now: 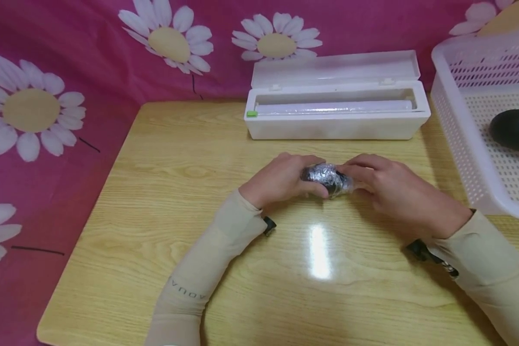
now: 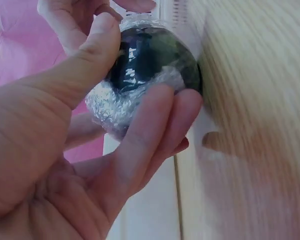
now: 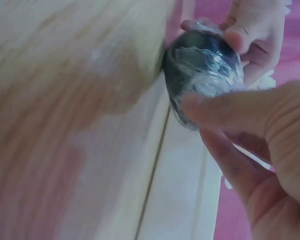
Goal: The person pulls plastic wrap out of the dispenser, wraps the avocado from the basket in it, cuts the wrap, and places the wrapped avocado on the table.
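A dark green avocado (image 1: 327, 177) in crinkled clear plastic wrap is held just over the table, or touching it; which, I cannot tell. My left hand (image 1: 285, 179) grips its left end, with thumb and fingers on opposite sides in the left wrist view (image 2: 85, 125). At the other end, my right hand (image 1: 389, 192) pinches the wrapped avocado. The right wrist view shows the right thumb (image 3: 225, 110) lying on the film, with fingers behind it. Bunched film (image 2: 110, 102) covers part of the dark skin, which shines through elsewhere.
Behind the hands stands a white wrap dispenser (image 1: 335, 127), lid up, a roll of film (image 1: 337, 106) inside. To the right is a white perforated basket (image 1: 467, 154) with another dark avocado (image 1: 515, 130). Flowered pink cloth (image 1: 99, 57) hangs beyond the wooden table (image 1: 155, 192).
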`<state>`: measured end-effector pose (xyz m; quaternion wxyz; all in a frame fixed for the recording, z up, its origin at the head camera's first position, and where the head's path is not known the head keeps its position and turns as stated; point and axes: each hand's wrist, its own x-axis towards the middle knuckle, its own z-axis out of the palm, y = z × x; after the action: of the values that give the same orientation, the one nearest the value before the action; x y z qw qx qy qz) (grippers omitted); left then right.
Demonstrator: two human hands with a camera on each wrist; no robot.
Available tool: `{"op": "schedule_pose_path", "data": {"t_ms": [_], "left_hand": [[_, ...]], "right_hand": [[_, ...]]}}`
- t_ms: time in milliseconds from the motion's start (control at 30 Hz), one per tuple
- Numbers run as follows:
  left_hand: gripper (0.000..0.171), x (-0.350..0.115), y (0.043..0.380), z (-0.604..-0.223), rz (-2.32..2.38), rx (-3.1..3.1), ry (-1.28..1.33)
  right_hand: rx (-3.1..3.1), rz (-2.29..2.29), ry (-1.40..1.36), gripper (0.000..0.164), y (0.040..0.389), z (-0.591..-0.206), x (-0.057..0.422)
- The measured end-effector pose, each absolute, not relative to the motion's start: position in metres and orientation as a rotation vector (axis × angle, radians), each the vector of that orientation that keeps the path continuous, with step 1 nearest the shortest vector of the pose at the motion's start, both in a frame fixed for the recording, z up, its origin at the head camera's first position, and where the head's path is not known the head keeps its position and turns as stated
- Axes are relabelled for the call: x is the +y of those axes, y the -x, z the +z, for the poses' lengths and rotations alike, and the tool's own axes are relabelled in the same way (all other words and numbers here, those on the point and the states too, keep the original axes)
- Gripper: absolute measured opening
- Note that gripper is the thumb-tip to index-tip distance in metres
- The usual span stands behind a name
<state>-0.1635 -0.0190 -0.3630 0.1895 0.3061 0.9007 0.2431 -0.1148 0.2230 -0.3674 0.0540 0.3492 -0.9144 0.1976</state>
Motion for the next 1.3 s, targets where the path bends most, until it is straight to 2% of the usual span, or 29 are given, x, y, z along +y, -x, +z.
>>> {"op": "schedule_pose_path", "data": {"t_ms": [367,633,867,1100,1300], "left_hand": [[0.072,-0.019,0.166,-0.363,0.716,2.49,-0.819],[0.092,-0.025,0.167,-0.364,0.613,2.394,-0.895],[0.08,-0.032,0.165,-0.368,0.518,2.505,-1.089],[0.073,-0.038,0.16,-0.371,0.507,2.596,-1.097],[0.067,-0.036,0.158,-0.369,0.464,2.648,-1.156]], "right_hand": [[-2.754,0.569,-1.011,0.036,0.119,-0.372,0.22],[-2.763,0.6,-1.007,0.036,0.121,-0.375,0.223],[-2.732,0.607,-1.047,0.04,0.123,-0.379,0.223],[-2.825,0.597,-1.03,0.056,0.122,-0.378,0.223],[-2.738,0.541,-1.08,0.051,0.123,-0.376,0.225]]}}
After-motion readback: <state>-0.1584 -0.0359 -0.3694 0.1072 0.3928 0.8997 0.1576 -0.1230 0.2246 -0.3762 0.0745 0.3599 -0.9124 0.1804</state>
